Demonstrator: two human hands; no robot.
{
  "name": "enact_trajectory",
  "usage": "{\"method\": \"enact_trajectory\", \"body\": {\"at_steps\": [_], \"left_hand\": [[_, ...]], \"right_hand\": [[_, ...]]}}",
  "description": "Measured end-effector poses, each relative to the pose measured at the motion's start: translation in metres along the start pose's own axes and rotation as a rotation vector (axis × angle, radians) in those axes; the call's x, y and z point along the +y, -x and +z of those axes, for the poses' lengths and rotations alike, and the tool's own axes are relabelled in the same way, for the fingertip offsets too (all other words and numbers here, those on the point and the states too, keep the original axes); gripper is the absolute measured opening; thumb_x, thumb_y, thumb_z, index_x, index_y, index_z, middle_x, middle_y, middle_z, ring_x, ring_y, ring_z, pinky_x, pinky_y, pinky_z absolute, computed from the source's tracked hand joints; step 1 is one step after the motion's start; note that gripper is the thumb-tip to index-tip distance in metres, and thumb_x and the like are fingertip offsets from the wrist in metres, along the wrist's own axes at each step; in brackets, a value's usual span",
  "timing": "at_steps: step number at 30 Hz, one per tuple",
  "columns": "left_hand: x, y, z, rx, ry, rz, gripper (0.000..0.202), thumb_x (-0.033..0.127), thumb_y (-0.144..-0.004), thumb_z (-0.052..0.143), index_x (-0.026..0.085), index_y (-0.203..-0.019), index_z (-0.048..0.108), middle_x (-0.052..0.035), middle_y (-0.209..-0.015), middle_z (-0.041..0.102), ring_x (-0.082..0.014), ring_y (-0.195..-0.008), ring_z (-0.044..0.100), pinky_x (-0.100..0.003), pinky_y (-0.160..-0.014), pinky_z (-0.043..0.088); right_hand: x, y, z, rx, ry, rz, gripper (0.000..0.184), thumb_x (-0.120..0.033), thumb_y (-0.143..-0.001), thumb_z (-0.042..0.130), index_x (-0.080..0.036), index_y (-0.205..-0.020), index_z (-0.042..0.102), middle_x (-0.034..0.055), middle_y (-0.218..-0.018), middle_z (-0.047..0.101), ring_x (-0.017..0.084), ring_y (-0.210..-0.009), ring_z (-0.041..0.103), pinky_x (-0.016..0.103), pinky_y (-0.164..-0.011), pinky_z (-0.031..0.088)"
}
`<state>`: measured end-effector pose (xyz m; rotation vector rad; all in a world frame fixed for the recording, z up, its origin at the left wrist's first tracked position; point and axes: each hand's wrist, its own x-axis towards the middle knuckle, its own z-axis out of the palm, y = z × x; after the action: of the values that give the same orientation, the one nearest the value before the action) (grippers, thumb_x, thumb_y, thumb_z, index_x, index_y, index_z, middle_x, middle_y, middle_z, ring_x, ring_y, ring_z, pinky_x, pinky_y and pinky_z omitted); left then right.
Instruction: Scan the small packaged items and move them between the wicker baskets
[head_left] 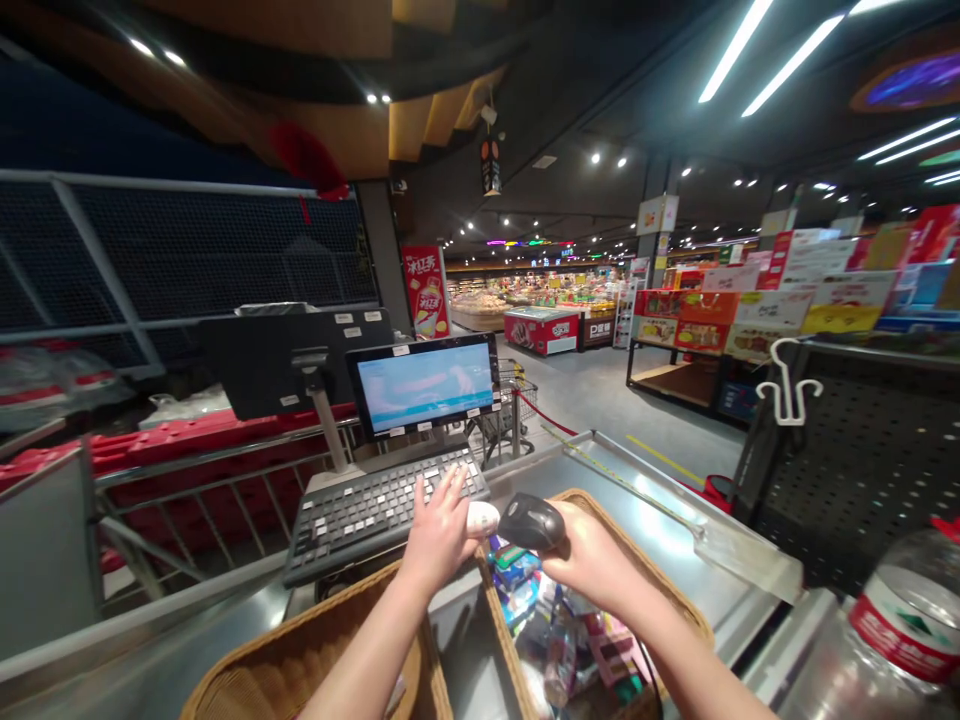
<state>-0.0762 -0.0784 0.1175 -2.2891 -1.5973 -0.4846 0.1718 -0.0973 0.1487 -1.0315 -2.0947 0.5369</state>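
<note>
My right hand grips a black handheld barcode scanner above a wicker basket filled with several packaged goods. My left hand is closed on a small white item held right against the scanner's nose, its fingers reaching over the near edge of the grey keyboard. A second wicker basket sits under my left forearm.
A lit register screen and a dark monitor back stand behind the keyboard on the steel checkout counter. A water bottle stands at the right. A black perforated rack rises to the right. Shop aisles and shelves lie beyond.
</note>
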Motion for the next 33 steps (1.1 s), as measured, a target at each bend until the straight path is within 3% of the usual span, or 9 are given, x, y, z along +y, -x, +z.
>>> {"method": "enact_trajectory", "body": {"at_steps": [6, 12, 21, 28, 33], "left_hand": [[-0.017, 0.003, -0.016, 0.051, -0.036, 0.004, 0.028, 0.036, -0.081, 0.064, 0.02, -0.104, 0.066, -0.0112, -0.159, 0.03, -0.0347, -0.146, 0.027, -0.064, -0.119, 0.001], [-0.028, 0.01, -0.02, 0.052, -0.037, -0.012, 0.028, 0.034, -0.08, 0.065, 0.021, -0.104, 0.067, -0.0106, -0.159, 0.028, -0.0345, -0.147, 0.026, -0.064, -0.119, 0.001], [-0.042, 0.022, -0.026, 0.044, -0.027, -0.041, 0.03, 0.035, -0.078, 0.066, 0.021, -0.105, 0.066, -0.0102, -0.159, 0.028, -0.035, -0.147, 0.026, -0.063, -0.12, 0.0], [-0.059, 0.043, -0.03, 0.033, -0.065, -0.077, 0.03, 0.041, -0.081, 0.065, 0.021, -0.104, 0.067, -0.0103, -0.159, 0.029, -0.0349, -0.146, 0.028, -0.064, -0.119, 0.0], [-0.073, 0.068, -0.032, 0.019, -0.078, -0.131, 0.031, 0.043, -0.078, 0.069, 0.021, -0.1, 0.069, -0.0106, -0.158, 0.031, -0.0363, -0.145, 0.028, -0.064, -0.119, -0.001]], "right_hand": [[-0.016, -0.004, 0.014, -0.013, 0.011, -0.067, 0.049, -0.008, -0.06, 0.058, -0.019, -0.107, 0.067, 0.0091, -0.111, 0.07, 0.028, -0.111, 0.061, 0.04, -0.1, 0.046], [-0.029, -0.004, 0.022, -0.01, 0.018, -0.062, 0.049, -0.008, -0.062, 0.057, -0.02, -0.109, 0.068, 0.0096, -0.121, 0.068, 0.028, -0.114, 0.061, 0.041, -0.101, 0.047], [-0.041, -0.005, 0.03, -0.035, 0.015, -0.077, 0.058, -0.008, -0.062, 0.058, -0.022, -0.118, 0.065, 0.0087, -0.12, 0.068, 0.028, -0.113, 0.062, 0.041, -0.1, 0.047], [-0.056, -0.008, 0.044, -0.057, 0.021, -0.117, 0.038, -0.007, -0.064, 0.058, -0.021, -0.098, 0.068, 0.0074, -0.105, 0.07, 0.026, -0.113, 0.06, 0.04, -0.104, 0.044], [-0.068, -0.01, 0.059, -0.099, 0.034, -0.139, 0.034, -0.007, -0.064, 0.057, -0.022, -0.093, 0.068, 0.0069, -0.106, 0.069, 0.026, -0.111, 0.06, 0.039, -0.099, 0.046]]}}
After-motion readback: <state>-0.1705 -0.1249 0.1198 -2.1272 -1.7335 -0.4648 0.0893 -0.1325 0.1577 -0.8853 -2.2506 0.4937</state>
